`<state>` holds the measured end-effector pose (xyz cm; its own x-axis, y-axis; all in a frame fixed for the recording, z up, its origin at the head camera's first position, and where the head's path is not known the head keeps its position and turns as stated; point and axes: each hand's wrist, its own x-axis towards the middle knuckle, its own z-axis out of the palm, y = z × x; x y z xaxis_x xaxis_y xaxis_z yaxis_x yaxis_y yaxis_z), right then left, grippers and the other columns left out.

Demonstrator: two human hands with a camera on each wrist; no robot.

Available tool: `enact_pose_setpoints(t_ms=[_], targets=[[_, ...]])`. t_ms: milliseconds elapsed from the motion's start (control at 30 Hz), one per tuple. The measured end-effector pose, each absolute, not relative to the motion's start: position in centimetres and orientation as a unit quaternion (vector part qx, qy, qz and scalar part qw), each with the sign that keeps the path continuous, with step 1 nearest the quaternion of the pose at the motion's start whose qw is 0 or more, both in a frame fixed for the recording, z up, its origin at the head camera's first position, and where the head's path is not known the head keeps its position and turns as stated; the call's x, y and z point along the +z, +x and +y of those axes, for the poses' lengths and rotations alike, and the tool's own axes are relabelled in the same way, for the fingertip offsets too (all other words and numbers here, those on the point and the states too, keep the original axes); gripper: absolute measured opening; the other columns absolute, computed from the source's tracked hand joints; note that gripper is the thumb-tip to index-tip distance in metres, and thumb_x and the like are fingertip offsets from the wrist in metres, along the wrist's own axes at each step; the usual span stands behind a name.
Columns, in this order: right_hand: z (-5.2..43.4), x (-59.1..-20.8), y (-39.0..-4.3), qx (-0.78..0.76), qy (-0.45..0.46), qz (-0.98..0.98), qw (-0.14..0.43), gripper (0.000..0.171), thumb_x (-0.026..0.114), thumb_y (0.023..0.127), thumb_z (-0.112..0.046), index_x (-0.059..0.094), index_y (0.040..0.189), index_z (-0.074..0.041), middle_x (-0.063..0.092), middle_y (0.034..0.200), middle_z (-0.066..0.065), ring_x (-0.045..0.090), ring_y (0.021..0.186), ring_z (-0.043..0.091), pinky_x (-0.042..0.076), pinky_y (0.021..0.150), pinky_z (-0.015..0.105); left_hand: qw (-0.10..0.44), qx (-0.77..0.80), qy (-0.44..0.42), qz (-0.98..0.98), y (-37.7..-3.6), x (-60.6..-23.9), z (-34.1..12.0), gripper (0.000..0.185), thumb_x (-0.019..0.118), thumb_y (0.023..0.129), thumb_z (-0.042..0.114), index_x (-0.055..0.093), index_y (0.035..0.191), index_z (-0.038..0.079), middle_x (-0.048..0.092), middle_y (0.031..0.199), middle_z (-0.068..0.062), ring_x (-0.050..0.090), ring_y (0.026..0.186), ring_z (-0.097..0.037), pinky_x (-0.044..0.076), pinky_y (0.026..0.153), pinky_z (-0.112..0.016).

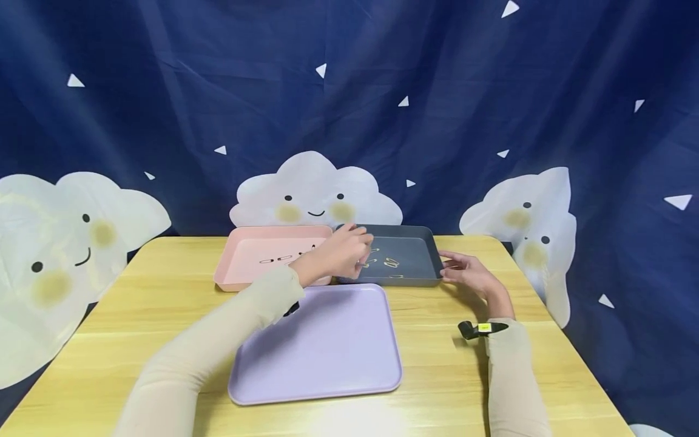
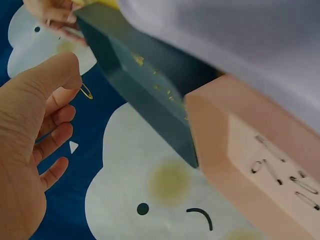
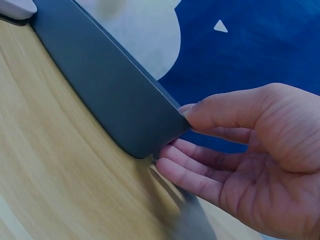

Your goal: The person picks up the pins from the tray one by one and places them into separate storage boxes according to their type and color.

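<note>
My left hand (image 1: 345, 250) is over the left side of the dark grey tray (image 1: 420, 282). In the left wrist view a gold safety pin (image 2: 86, 91) sticks out from between its thumb and forefinger, which pinch it; the other fingers are loosely bent. Several gold safety pins (image 1: 391, 263) lie in the grey tray. At that tray's right end my right hand (image 1: 466, 272) holds the corner, thumb at the rim and fingers lower along the outer wall (image 3: 115, 95). Several black safety pins (image 1: 266, 261) lie in the pink tray (image 1: 232, 252), partly behind my left forearm.
A flat lilac tray (image 1: 327, 358) lies in front of the two deeper trays, which stand side by side at the back of the wooden table (image 1: 437, 376). Behind the table hangs a dark blue curtain (image 1: 382, 48) with clouds. My left sleeve (image 1: 218, 340) crosses the lilac tray's left side.
</note>
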<state>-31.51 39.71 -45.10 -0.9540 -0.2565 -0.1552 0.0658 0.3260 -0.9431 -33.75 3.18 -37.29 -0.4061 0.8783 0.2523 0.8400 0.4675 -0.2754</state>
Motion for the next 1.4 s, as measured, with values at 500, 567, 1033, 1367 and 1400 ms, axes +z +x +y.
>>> enact_pose_setpoints(t_ms=[500, 567, 1033, 1367, 1400], targets=[[39.7, -45.1, -31.5, -0.575, -0.061, 0.805, 0.132, 0.07, 0.064, 0.094, 0.001, 0.032, 0.156, 0.005, 0.045, 0.14, 0.04, 0.06, 0.104, 0.009, 0.058, 0.091, 0.026, 0.215, 0.016, -0.482, -0.849, -38.0, -35.9, 7.1, 0.003, 0.073, 0.072, 0.016, 0.071, 0.071, 0.018, 0.064, 0.093, 0.001, 0.058, 0.094, -0.022, 0.042, 0.087, -0.038], [39.6, -45.2, -31.6, -0.578, -0.058, 0.802, 0.134, 0.07, 0.064, 0.094, 0.001, 0.033, 0.156, 0.004, 0.046, 0.14, 0.04, 0.061, 0.103, 0.009, 0.058, 0.092, 0.026, 0.223, 0.017, -0.476, -0.851, -38.5, -35.8, 7.5, 0.002, 0.071, 0.071, 0.016, 0.071, 0.072, 0.018, 0.064, 0.093, 0.001, 0.058, 0.094, -0.022, 0.042, 0.088, -0.038], [39.7, -45.2, -31.6, -0.592, -0.052, 0.794, 0.13, 0.07, 0.064, 0.093, 0.004, 0.033, 0.155, 0.006, 0.046, 0.137, 0.04, 0.062, 0.099, 0.007, 0.058, 0.089, 0.025, 0.198, 0.011, -0.419, -0.886, -41.4, -36.9, 10.1, 0.006, 0.068, 0.074, 0.018, 0.074, 0.074, 0.02, 0.066, 0.096, 0.0, 0.06, 0.099, -0.023, 0.041, 0.093, -0.04], [39.7, -45.4, -31.7, -0.595, -0.053, 0.793, 0.124, 0.069, 0.064, 0.093, 0.003, 0.033, 0.155, 0.007, 0.047, 0.136, 0.039, 0.061, 0.099, 0.007, 0.058, 0.088, 0.024, 0.153, 0.03, -0.398, -0.904, -42.5, -38.2, 11.8, 0.007, 0.069, 0.077, 0.022, 0.075, 0.079, 0.023, 0.066, 0.102, 0.003, 0.058, 0.103, -0.02, 0.041, 0.099, -0.042], [39.7, -45.4, -31.7, -0.594, -0.053, 0.793, 0.125, 0.069, 0.064, 0.094, 0.003, 0.032, 0.155, 0.007, 0.046, 0.136, 0.039, 0.061, 0.099, 0.006, 0.058, 0.089, 0.024, 0.152, 0.03, -0.397, -0.905, -42.5, -38.3, 12.0, 0.006, 0.07, 0.076, 0.022, 0.075, 0.078, 0.023, 0.066, 0.102, 0.003, 0.058, 0.103, -0.02, 0.04, 0.1, -0.043]])
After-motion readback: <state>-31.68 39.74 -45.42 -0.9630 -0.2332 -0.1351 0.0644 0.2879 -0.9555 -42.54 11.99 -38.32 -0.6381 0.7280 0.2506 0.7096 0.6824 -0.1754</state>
